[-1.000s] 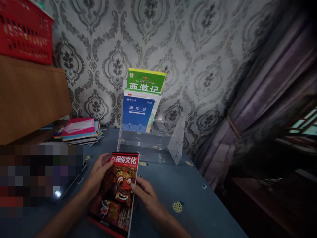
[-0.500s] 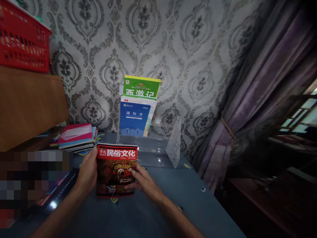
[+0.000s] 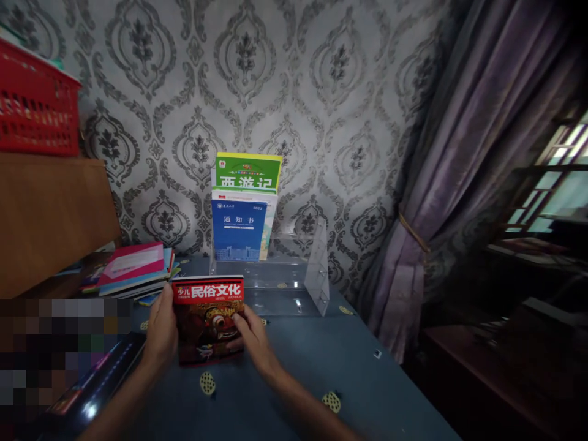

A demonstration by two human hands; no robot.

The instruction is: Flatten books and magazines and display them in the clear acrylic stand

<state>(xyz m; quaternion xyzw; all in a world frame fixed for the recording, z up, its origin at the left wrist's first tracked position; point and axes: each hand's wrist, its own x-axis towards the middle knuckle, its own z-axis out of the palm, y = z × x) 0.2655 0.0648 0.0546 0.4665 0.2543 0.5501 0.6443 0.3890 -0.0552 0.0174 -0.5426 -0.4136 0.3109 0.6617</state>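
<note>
Between my two hands is a book (image 3: pixel 209 324) with a red title band and a painted mask on its dark cover, tilted up above the table with its front facing me. My left hand (image 3: pixel 160 331) grips its left edge, the fingers hidden behind. On the right edge, my right hand (image 3: pixel 252 337) holds it with the thumb and some fingers over the cover. Just beyond stands a clear tiered rack (image 3: pixel 316 269). In its left part a blue booklet (image 3: pixel 239 229) leans upright, with a green book (image 3: pixel 248 171) and other booklets behind it.
A stack of books (image 3: pixel 133 266) lies at the left by a brown wooden cabinet (image 3: pixel 50 214), which carries a red plastic basket (image 3: pixel 41 104). The blue tablecloth (image 3: pixel 358 373) ends at a slanting right edge, near a tied purple curtain (image 3: pixel 413 214). Patterned wallpaper (image 3: pixel 294 73) covers the wall behind.
My view has shifted, so the rack and the book appear slightly lower and further left. Both hands still hold the book, which looks tilted back a little more.
</note>
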